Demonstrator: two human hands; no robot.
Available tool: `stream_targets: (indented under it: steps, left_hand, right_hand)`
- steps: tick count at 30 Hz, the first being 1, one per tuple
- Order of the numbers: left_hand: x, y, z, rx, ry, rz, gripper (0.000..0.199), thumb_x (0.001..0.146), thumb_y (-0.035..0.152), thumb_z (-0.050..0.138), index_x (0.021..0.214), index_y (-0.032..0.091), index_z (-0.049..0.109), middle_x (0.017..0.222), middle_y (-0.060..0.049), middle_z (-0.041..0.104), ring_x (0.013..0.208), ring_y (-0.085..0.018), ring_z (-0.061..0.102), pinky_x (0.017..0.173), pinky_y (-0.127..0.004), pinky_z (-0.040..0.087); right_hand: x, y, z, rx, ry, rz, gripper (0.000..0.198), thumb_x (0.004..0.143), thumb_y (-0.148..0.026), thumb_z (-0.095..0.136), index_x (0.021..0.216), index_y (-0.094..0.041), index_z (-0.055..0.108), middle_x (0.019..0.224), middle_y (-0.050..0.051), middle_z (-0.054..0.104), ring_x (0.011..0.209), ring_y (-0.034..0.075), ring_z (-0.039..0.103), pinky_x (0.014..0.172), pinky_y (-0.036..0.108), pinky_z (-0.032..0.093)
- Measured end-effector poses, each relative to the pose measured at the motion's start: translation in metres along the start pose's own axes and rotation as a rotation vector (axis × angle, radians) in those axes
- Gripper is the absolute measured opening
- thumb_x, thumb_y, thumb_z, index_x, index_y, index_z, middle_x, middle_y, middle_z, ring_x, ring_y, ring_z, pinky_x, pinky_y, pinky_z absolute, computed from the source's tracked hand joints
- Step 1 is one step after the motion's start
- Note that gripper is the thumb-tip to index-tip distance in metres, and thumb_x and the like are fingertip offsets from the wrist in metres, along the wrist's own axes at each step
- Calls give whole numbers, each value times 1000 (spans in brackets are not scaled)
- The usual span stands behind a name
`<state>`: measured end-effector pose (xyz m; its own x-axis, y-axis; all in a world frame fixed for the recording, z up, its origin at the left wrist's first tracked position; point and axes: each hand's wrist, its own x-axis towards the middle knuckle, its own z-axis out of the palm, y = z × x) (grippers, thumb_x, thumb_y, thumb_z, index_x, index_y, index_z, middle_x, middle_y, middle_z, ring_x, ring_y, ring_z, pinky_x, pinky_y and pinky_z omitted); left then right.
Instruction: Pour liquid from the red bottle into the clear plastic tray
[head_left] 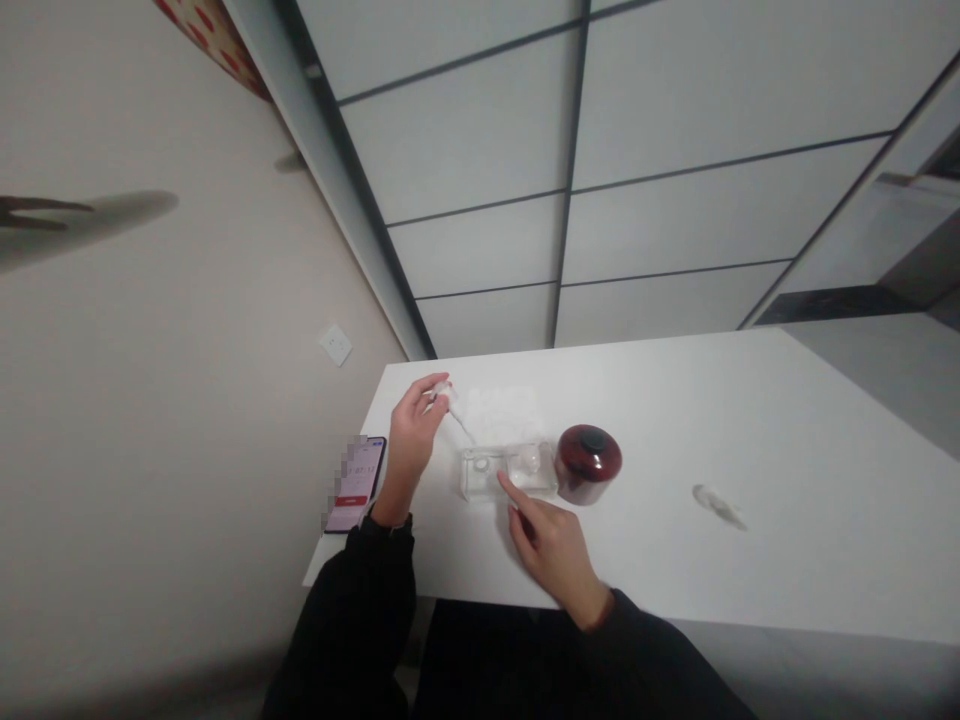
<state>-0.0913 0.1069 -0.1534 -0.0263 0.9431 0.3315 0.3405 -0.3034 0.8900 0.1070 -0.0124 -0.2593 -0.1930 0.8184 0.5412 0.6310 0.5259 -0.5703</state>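
My left hand [424,420] pinches a small white object with a thin pale stem [459,420] between thumb and fingers. Its stem slants down to the right, ending near the back left corner of a clear plastic box [487,488]. What kind of object it is, I cannot make out. The box has two compartments. A small round ring-like shape [481,465] shows in the left one and something pale and see-through [527,462] in the right. My right hand [551,545] reaches over the box's front edge, index finger stretched to its middle, thumb apart and other fingers curled, holding nothing visible.
A dark red round container with a black knob [589,462] stands just right of the box. Behind the box lies a thin white sheet [502,410]. A lit phone [356,485] rests at the table's left edge. Farther right lies a small crumpled translucent item [718,505].
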Motion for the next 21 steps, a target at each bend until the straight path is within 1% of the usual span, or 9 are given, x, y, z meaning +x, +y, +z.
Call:
stream_targets:
  steps: [2,5,6,9,13,15,17,19,21]
  left_hand:
    - [23,-12,7,144,-109,-84,38,97,37,60,130,18,69,129,-11,75,105,-22,74,94,-34,60]
    - [51,-34,25,259,-179,-142,29,93,26,63,118,17,76,118,-10,80,92,-22,76,88,-34,60]
    - [58,-41,31,296,-190,-158,26,91,22,64,113,17,78,114,-10,81,90,-22,76,88,-34,59]
    - [69,-59,48,415,-226,-200,17,85,16,70,98,17,81,103,-10,83,94,-25,75,92,-35,57]
    - [70,-72,62,529,-281,-220,13,81,15,75,93,16,81,92,-10,80,94,-29,74,95,-39,55]
    - [69,-71,64,553,-293,-199,17,80,17,78,97,15,80,96,-12,79,97,-30,73,97,-43,54]
    - [67,-63,61,554,-291,-153,26,82,20,78,108,13,78,110,-15,77,103,-31,71,102,-46,53]
    - [62,-49,56,524,-305,-85,34,88,21,73,121,14,74,127,-17,72,108,-29,70,105,-46,52]
    - [53,-31,49,467,-368,-10,37,93,20,66,129,18,70,136,-14,69,109,-25,70,106,-43,53]
  right_hand:
    - [0,0,0,10,5,-6,47,107,-19,44,150,-14,60,66,0,67,55,14,61,57,26,41]
    - [1,-1,-1,21,8,-11,46,106,-17,43,149,-13,60,67,0,68,57,15,63,57,27,41]
    - [2,-2,-2,19,7,-13,46,106,-17,43,149,-12,60,68,0,68,57,15,63,57,27,41]
    - [3,-2,-2,5,3,-23,47,106,-16,43,149,-13,60,68,0,68,56,15,61,57,27,41]
    - [3,-2,-2,4,-1,-22,48,106,-16,43,151,-14,58,70,1,69,58,15,62,58,27,41]
    - [3,-2,-2,8,0,-24,48,106,-16,43,151,-13,59,70,2,70,58,16,63,58,27,41]
    - [4,-3,-3,12,0,-22,48,105,-16,43,151,-12,58,70,1,69,58,15,62,58,27,41]
    - [4,-4,-4,14,-1,-20,48,105,-16,44,151,-13,58,69,1,69,57,15,61,58,27,40]
    - [4,-6,-7,19,19,-31,48,105,-17,44,151,-13,59,67,0,67,56,14,60,58,27,40]
